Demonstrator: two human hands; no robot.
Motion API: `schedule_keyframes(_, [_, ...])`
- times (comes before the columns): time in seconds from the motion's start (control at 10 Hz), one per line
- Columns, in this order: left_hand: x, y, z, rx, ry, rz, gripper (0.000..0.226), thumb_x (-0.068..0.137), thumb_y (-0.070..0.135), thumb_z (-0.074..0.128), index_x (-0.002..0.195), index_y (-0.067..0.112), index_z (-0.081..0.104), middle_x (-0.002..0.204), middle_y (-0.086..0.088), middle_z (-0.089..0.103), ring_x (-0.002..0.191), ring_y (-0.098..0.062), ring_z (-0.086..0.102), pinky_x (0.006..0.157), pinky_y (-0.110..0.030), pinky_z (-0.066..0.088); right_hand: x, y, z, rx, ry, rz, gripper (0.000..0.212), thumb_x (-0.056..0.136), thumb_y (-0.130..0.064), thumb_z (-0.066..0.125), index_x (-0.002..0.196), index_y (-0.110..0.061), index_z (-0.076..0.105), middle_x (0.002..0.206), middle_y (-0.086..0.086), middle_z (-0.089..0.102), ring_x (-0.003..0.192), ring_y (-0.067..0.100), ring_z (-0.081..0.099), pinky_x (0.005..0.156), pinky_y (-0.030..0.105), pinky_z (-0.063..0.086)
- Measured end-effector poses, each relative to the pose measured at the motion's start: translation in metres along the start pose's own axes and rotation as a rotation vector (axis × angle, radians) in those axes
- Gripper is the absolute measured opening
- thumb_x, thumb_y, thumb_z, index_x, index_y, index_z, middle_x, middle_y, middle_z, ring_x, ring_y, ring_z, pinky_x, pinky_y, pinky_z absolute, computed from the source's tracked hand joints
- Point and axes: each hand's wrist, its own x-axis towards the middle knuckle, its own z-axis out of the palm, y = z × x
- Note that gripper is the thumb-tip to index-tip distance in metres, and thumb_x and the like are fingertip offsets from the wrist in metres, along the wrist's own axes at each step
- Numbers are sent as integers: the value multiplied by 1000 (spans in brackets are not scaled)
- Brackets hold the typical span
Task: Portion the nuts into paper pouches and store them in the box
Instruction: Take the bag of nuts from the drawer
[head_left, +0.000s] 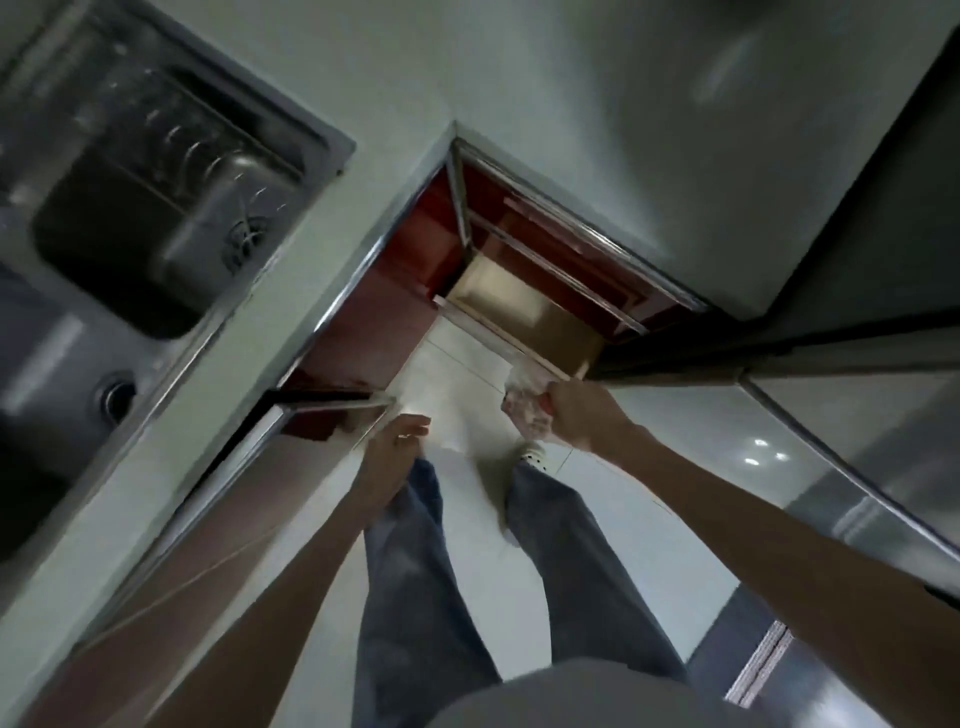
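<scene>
The right hand (574, 413) grips a bag (524, 410) of thin, clear, crinkled plastic with a faint sheen; its contents are too blurred to tell. Just beyond that hand, an open drawer (524, 317) shows a smooth, tan, wood-like inside with a dull gloss. The cabinet fronts (363, 332) beyond the left hand (392, 447) are glossy dark red, edged with bright brushed-metal strips. Further left, the sink (150, 208) is satin stainless steel, set in a pale, smooth, matt countertop (571, 93). Below both hands, the floor (649, 499) is glossy white tile with light reflections, and the trousers (415, 597) are matt blue denim cloth.
</scene>
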Motion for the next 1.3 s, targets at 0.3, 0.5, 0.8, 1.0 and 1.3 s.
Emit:
schedule_keyframes(0.3, [-216, -43, -3, -224, 260, -289, 38, 88, -6, 42, 114, 13, 62, 107, -5, 66, 91, -19, 59, 74, -26, 44, -116, -20, -7, -174, -178, -85, 41, 99, -42, 38, 96, -11, 64, 86, 8, 68, 72, 21, 65, 69, 30, 54])
schedule_keyframes(0.5, [-330, -110, 38, -465, 514, -440, 38, 89, -5, 39, 111, 17, 60, 106, -3, 66, 91, -21, 60, 72, -28, 46, -156, -42, -5, -325, -285, -173, 32, 93, -39, 49, 96, -14, 68, 90, 5, 70, 75, 17, 64, 67, 26, 51])
schedule_keyframes(0.8, [-498, -202, 170, -894, 861, -568, 26, 97, 7, 42, 116, 13, 59, 110, -7, 65, 94, -24, 60, 70, -31, 46, -217, -142, 39, -676, -301, -536, 32, 93, -35, 42, 96, -10, 63, 93, 13, 67, 85, 31, 63, 67, 31, 44])
schedule_keyframes(1.0, [-569, -226, 272, -1289, 1055, -651, 23, 95, 7, 48, 114, 12, 61, 106, -8, 64, 90, -23, 59, 70, -30, 43, -265, -212, 63, -706, -210, -798, 27, 94, -27, 48, 93, -4, 61, 91, 19, 68, 83, 34, 64, 66, 36, 46])
schedule_keyframes(1.3, [-614, -261, 384, -1663, 1087, -850, 18, 95, 17, 47, 96, 11, 63, 82, -6, 61, 65, -20, 50, 55, -25, 33, -323, -269, 115, -729, -222, -993, 27, 94, -21, 52, 87, 2, 64, 82, 24, 68, 77, 38, 64, 63, 38, 44])
